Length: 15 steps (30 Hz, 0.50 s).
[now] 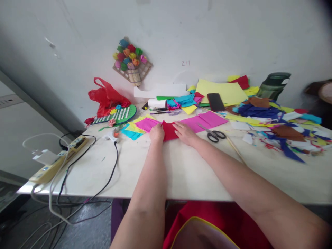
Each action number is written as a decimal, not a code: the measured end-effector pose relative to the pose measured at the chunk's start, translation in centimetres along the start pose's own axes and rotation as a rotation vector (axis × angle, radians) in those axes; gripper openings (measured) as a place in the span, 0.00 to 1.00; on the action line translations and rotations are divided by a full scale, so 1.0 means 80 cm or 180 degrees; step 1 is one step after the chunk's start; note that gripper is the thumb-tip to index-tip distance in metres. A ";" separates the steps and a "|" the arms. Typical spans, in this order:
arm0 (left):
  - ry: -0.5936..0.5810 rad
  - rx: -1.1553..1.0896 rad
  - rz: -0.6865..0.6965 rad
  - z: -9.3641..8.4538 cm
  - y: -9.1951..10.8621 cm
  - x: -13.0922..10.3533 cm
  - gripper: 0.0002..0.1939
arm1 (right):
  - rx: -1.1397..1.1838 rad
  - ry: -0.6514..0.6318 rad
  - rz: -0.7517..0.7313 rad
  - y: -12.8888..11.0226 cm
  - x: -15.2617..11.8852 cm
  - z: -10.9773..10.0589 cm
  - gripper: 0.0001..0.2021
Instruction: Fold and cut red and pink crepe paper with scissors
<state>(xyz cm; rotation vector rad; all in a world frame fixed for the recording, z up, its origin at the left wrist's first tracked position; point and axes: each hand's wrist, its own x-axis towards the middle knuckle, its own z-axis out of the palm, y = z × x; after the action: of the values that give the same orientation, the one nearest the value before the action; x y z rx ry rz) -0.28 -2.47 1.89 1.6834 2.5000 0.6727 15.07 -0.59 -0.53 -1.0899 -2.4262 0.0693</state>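
Observation:
A red piece of crepe paper (pixel 169 131) lies on the table between my two hands. My left hand (pixel 157 133) is closed at its left edge, the thumb and fingers pinching it. Flat on the paper's right side rests my right hand (pixel 185 134), its fingers stretched out. Pink crepe paper (pixel 211 119) extends to the right from beneath the right hand. To the left, touching distance from my left hand, are fanned pink, yellow and blue sheets (pixel 133 133). Scissors (pixel 215 135) with black handles lie right of my right hand, partly over the pink paper.
A glue gun (pixel 112 136) and a power strip (pixel 58 162) with trailing cords occupy the left. Behind stand a decorated green board (pixel 126 116) and a red plastic bag (pixel 106 95). A phone (pixel 215 102), a bottle (pixel 275 86), a wooden stick (pixel 236 149) and paper scraps (pixel 290 133) are right.

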 end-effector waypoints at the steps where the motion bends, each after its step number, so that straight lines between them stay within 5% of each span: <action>1: -0.0008 -0.0001 0.0024 0.001 -0.001 0.000 0.17 | -0.0056 -0.0022 -0.0137 -0.003 -0.001 -0.001 0.24; 7: 0.0026 0.0065 0.0105 0.004 -0.003 0.002 0.17 | -0.0113 -0.0805 -0.0673 -0.023 -0.006 -0.006 0.27; 15: -0.0009 0.0068 0.0008 0.001 -0.001 0.003 0.17 | -0.0086 -0.1273 -0.0294 -0.027 -0.007 -0.013 0.29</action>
<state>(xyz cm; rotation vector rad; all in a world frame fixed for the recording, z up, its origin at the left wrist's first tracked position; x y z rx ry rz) -0.41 -2.26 1.81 1.6934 2.5127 0.6457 14.34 -2.63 0.67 -1.0549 -2.8356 0.2461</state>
